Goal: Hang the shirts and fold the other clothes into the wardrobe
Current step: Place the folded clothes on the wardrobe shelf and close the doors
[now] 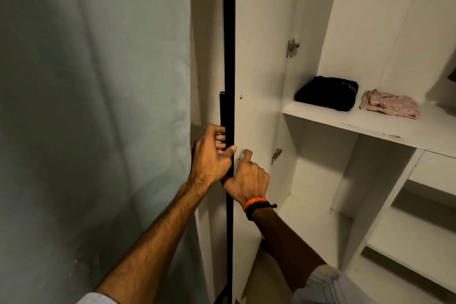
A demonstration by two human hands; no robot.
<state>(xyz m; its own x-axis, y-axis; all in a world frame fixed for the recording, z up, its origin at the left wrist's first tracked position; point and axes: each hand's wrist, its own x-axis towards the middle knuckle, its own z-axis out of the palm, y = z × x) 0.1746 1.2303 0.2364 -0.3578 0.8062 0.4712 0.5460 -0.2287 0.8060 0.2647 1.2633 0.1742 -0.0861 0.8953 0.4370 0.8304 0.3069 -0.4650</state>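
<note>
A white wardrobe door (259, 57) with a black edge stands open in front of me. My left hand (212, 153) grips the black handle (223, 111) on the door's edge, fingers curled round it. My right hand (246, 175) presses against the door's inner face just beside it, fingers curled, with an orange and black band on the wrist. On the wardrobe shelf (365, 123) lie a folded black garment (327, 92) and a crumpled pink garment (389, 103).
A grey-green wall (93, 106) fills the left side. Below the shelf are white compartments (318, 175) and lower shelves (414, 242) on the right. Metal hinges (292, 47) sit on the door's inner side.
</note>
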